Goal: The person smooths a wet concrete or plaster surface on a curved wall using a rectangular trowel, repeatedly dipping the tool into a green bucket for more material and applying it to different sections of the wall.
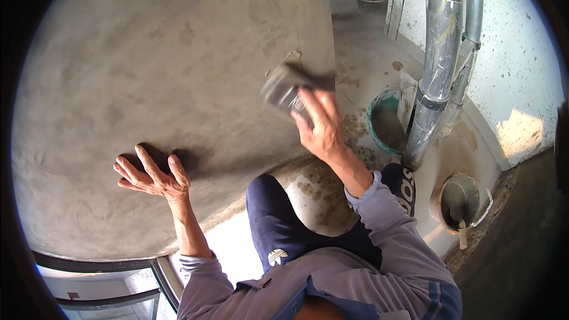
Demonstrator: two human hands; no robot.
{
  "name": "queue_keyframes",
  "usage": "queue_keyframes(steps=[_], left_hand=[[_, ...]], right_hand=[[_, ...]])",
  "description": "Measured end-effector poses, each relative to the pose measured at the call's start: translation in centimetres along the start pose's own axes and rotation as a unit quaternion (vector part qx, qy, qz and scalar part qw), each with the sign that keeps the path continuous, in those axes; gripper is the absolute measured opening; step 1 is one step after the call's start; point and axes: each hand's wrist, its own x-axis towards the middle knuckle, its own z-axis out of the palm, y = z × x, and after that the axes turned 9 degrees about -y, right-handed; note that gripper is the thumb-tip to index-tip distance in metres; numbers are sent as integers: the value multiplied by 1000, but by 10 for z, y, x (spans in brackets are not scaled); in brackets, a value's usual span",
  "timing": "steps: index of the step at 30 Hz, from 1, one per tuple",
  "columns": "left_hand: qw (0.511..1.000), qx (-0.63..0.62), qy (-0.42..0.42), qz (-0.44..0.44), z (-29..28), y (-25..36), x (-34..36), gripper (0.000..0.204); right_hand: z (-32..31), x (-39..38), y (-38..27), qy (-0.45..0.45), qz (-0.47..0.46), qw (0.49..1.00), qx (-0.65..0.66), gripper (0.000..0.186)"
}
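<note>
A broad wall of damp grey plaster (148, 71) fills the left and middle of the view. My right hand (323, 124) grips a dark grey plastering float (277, 88), held against or just off the wall near its right edge. Motion blurs the float, so whether it touches cannot be told. A small lump of plaster (292, 56) shows just above it. Lower on the wall, my left hand (155, 181) has its fingers spread, its palm side toward the plaster and a shadow beside it.
A teal-rimmed bucket (372, 125) of grey stuff stands by metal pipes (440, 53) at right. Nearer is another bucket (435, 204) with a wooden-handled tool (463, 237). A pale basin (367, 5) lies far back. A window frame (160, 281) borders the lower left.
</note>
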Motion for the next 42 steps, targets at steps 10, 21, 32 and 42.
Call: queue_keyframes(steps=[10, 21, 32, 42], left_hand=[[1000, 0, 5, 10, 1, -2, 4, 71], [1000, -4, 23, 20, 2, 1, 4, 70], [1000, -2, 5, 11, 2, -3, 2, 73], [998, -56, 23, 36, -2, 5, 10, 74]], right_hand=[[-2, 13, -9, 22, 61, 998, 10, 61], [4, 20, -20, 23, 66, 998, 7, 58], [6, 33, -26, 46, 49, 998, -7, 53], [8, 18, -9, 85, 126, 988, -13, 55]])
